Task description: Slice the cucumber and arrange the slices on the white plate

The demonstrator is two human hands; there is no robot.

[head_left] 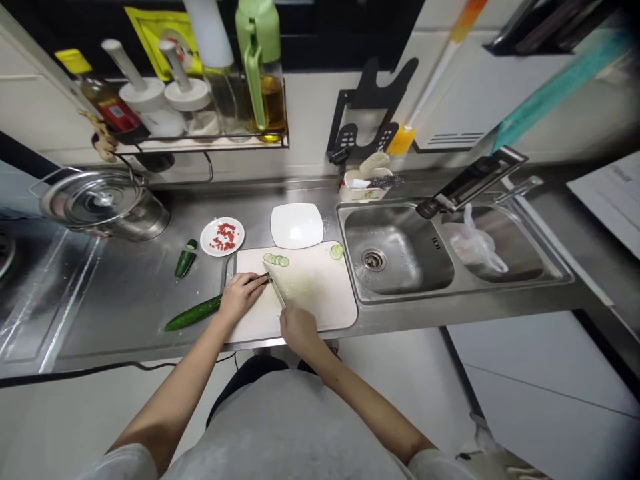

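My left hand (241, 297) is wrapped over a long green cucumber (193, 313), pressing it onto the white cutting board (323, 300). The cucumber's uncut part reaches out to the left, past the board's edge. In my right hand (300, 328) is the handle of a knife (274, 283), closed within my fingers. Its blade stands at the cucumber's right end. Just beyond the blade, several pale cucumber slices (277, 260) lie overlapped in a row. More slices (337, 251) rest at the board's far right corner.
Behind the board are a white square plate (297, 225) and a small plate (209, 238) with chopped red pieces. A cucumber end (185, 261) lies to the left. The double sink (400, 267) borders the board's right side. A lidded steel pot (145, 217) stands back left.
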